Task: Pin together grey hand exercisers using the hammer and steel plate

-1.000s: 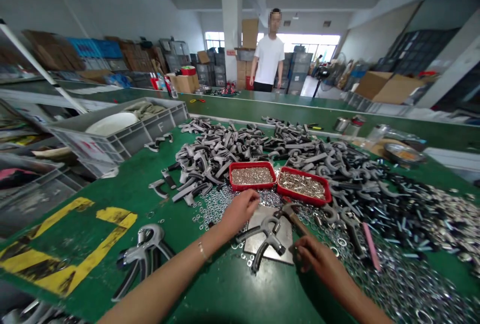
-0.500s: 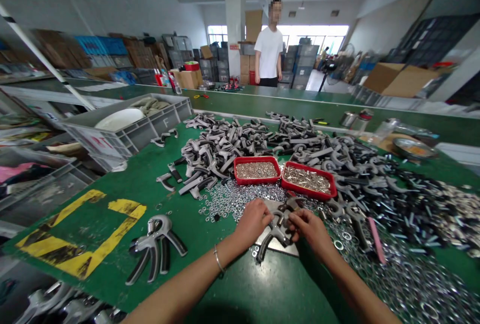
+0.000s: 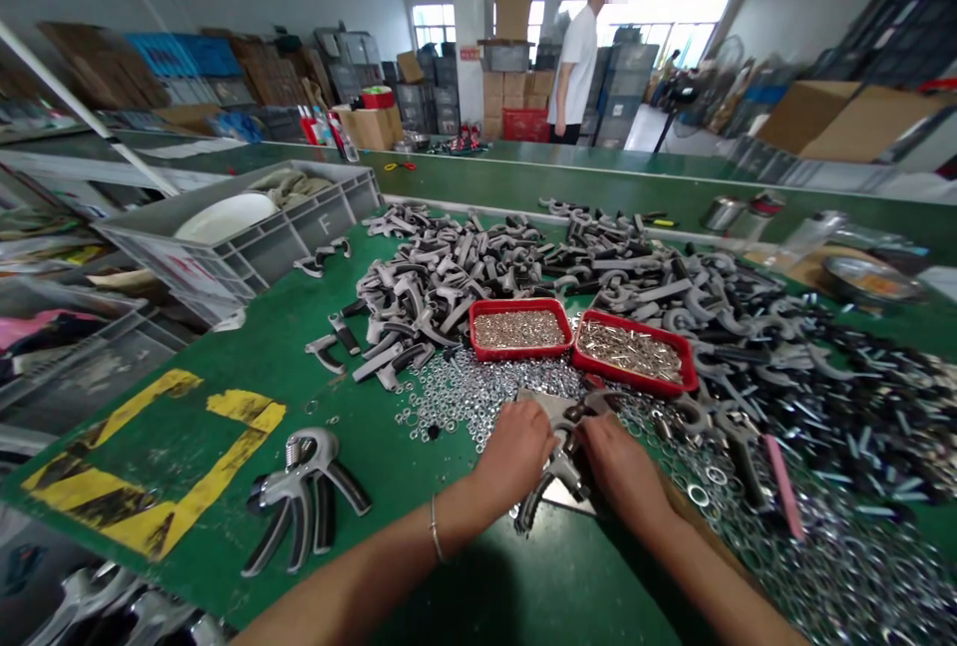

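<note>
Curls the fingers of the left hand [image 3: 517,447] and the right hand [image 3: 620,467] in close, with a narrow gap between the hands, at a gray tool [image 3: 563,469] in the lower middle of the frame; cannot tell whether clasping it or only touching it, given the partly hidden fingertips. Has the tool over a metal plate [image 3: 544,403], with one leg slanting toward the lower left. Has two red trays [image 3: 519,354] of small metal parts just beyond the hands, near the center, and loose washers [image 3: 449,392] to the left of the plate. Has larger rings [image 3: 837,546] in the lower right, near a pink strip [image 3: 784,486], and a heap of gray parts [image 3: 449,277] behind the trays. Has a second tool [image 3: 305,491] in the lower left, well apart from the hands, beside yellow tape [image 3: 246,409].
</note>
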{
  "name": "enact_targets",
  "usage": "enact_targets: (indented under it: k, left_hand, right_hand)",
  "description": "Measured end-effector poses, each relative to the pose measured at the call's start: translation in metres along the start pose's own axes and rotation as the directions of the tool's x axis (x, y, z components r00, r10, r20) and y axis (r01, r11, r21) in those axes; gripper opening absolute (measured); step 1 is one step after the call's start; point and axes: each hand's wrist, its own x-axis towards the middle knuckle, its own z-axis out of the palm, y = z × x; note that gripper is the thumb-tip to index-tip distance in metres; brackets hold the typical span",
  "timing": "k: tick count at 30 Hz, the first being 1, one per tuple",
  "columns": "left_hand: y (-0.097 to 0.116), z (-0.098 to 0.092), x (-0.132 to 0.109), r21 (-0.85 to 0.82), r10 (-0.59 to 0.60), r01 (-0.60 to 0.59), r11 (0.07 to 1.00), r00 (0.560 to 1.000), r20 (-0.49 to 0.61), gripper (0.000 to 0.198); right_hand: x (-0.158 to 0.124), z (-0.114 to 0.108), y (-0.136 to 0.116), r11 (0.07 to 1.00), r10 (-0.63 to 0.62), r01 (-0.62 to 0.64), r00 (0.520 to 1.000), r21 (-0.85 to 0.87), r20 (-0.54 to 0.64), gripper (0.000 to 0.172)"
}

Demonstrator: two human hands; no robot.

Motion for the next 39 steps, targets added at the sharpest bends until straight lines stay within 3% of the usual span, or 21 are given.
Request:
enact_targets:
  k: [3, 5, 9, 12, 17, 20, 23, 26, 29, 31, 32, 35, 39]
  left_hand:
    - [0.0, 0.0, 0.004, 0.158, 0.197, -0.202, 0.966, 0.979, 0.048, 0.02]
    - [-0.002, -0.003, 0.006, 0.19, 0.302, -0.313, 0.931, 0.95, 0.083, 0.023]
    - [0.003, -0.01, -0.006, 0.201, 0.385, -0.404, 0.893, 0.914, 0.126, 0.023]
    - [0.013, -0.013, -0.028, 0.201, 0.259, -0.271, 0.941, 0.962, 0.085, 0.042]
    - [0.029, -0.01, -0.047, 0.164, 0.044, -0.055, 0.985, 0.997, 0.068, 0.057]
    - [0.034, -0.008, -0.046, 0.164, 0.007, -0.02, 0.986, 0.997, 0.078, 0.052]
    - [0.035, -0.009, -0.043, 0.127, 0.005, -0.015, 0.992, 0.996, 0.084, 0.047]
    - [0.031, -0.015, -0.037, -0.031, -0.013, 0.015, 0.999, 0.996, 0.083, 0.048]
    - [0.019, -0.021, -0.025, -0.4, -0.126, 0.184, 0.898, 0.978, 0.167, 0.058]
    - [0.009, -0.022, -0.017, -0.555, -0.203, 0.29, 0.779, 0.955, 0.214, 0.067]
    - [0.003, -0.021, -0.016, -0.563, -0.243, 0.307, 0.767, 0.952, 0.189, 0.071]
    - [-0.01, -0.013, -0.019, -0.414, -0.289, 0.264, 0.871, 0.957, 0.002, 0.068]
    - [-0.009, -0.005, -0.037, -0.324, -0.19, 0.164, 0.932, 0.98, -0.051, 0.037]
  right_hand:
    - [0.003, -0.015, 0.0, 0.993, -0.066, 0.071, 0.996, -0.096, 0.053, 0.017]
    - [0.001, -0.029, 0.004, 0.964, -0.104, 0.105, 0.994, -0.245, 0.018, 0.02]
    - [-0.007, -0.049, 0.022, 0.801, -0.083, 0.083, 0.996, -0.592, 0.028, 0.022]
    - [-0.016, -0.053, 0.028, 0.82, -0.056, 0.077, 0.997, -0.567, 0.055, 0.022]
    - [-0.034, -0.057, 0.006, 0.988, 0.007, 0.002, 0.998, -0.155, 0.06, 0.022]
    - [-0.041, -0.059, -0.006, 0.975, 0.102, -0.071, 0.985, -0.212, 0.138, 0.022]
    - [-0.048, -0.059, 0.001, 0.973, 0.143, -0.101, 0.971, -0.209, 0.194, 0.023]
    - [-0.062, -0.063, 0.023, 0.985, 0.172, -0.161, 0.955, -0.065, 0.24, 0.031]
    - [-0.071, -0.074, 0.042, 0.966, 0.22, -0.181, 0.949, -0.184, 0.224, 0.041]
    - [-0.063, -0.082, 0.042, 0.939, 0.149, -0.099, 0.98, -0.329, 0.131, 0.042]
    - [-0.055, -0.084, 0.038, 0.922, 0.085, -0.047, 0.993, -0.384, 0.084, 0.039]
    - [-0.013, -0.075, 0.024, 0.884, -0.047, 0.045, 0.999, -0.465, 0.008, 0.026]
    - [0.034, -0.042, 0.02, 0.867, 0.002, -0.022, 0.999, -0.497, -0.041, 0.006]
